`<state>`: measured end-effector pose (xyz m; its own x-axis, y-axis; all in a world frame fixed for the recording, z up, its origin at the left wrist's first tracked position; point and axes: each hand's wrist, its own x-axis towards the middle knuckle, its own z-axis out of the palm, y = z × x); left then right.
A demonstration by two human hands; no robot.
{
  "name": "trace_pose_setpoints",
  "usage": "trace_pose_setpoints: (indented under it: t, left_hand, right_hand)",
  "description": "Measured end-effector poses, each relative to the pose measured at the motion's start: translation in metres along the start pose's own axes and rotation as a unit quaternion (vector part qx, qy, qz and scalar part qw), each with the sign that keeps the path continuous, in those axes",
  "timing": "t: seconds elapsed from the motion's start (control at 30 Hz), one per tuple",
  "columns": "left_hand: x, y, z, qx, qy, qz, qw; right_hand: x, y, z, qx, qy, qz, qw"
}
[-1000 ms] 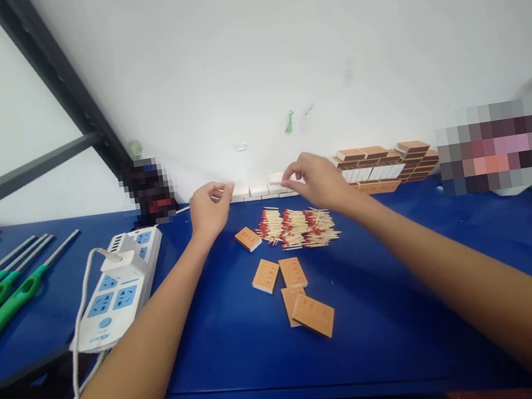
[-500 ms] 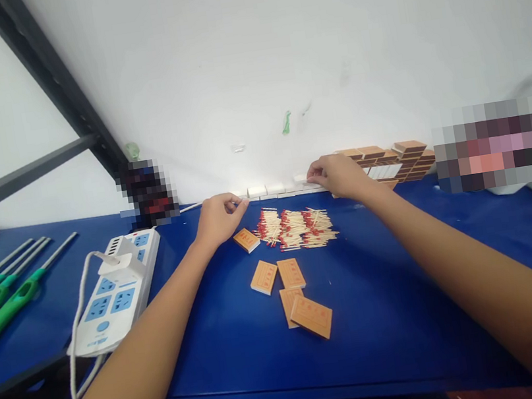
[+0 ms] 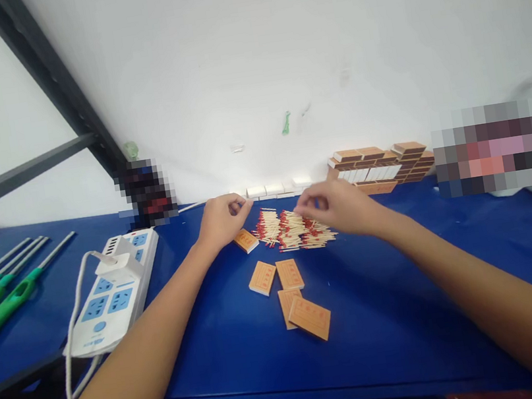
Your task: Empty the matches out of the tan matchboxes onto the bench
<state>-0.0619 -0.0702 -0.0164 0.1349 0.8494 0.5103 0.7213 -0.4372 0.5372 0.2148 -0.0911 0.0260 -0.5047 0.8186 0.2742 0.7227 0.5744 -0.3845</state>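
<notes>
My left hand (image 3: 222,221) is closed in a pinch, with thumb and fingertips just left of the matchstick pile. Whether anything is between them is too small to see. Over the right side of the red-tipped matchsticks (image 3: 290,228) hovers my right hand (image 3: 340,207), its fingers curled into a pinch. I cannot make out what they hold, if anything. Below my left hand lies an orange matchbox (image 3: 246,240). Nearer me are several more matchboxes (image 3: 310,317), two of them overlapping. White matchbox trays (image 3: 272,190) stand in a row along the wall.
A stack of matchboxes (image 3: 370,160) stands against the wall at right. On the left are a white power strip (image 3: 111,302) with a plugged charger and cable, and green long-necked lighters (image 3: 12,304). A dark metal frame post (image 3: 46,65) slants at upper left. Blurred objects sit at both sides.
My right hand has drawn back from the white trays at the wall, moving down over the matchsticks. My left hand has barely shifted.
</notes>
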Motion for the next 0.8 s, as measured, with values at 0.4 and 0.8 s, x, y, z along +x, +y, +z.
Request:
trace_pose_setpoints:
  t: [0.4, 0.8]
  left_hand:
    - [-0.009, 0.038, 0.001, -0.083, 0.013, 0.011, 0.996]
    - [-0.024, 0.064, 0.005, -0.095, -0.129, 0.127, 0.979]
  right_hand:
    - [-0.076, -0.087, -0.004, -0.056, -0.213, -0.085, 0.972]
    - [-0.035, 0.002, 0.008, -0.079, 0.044, -0.073, 0.993]
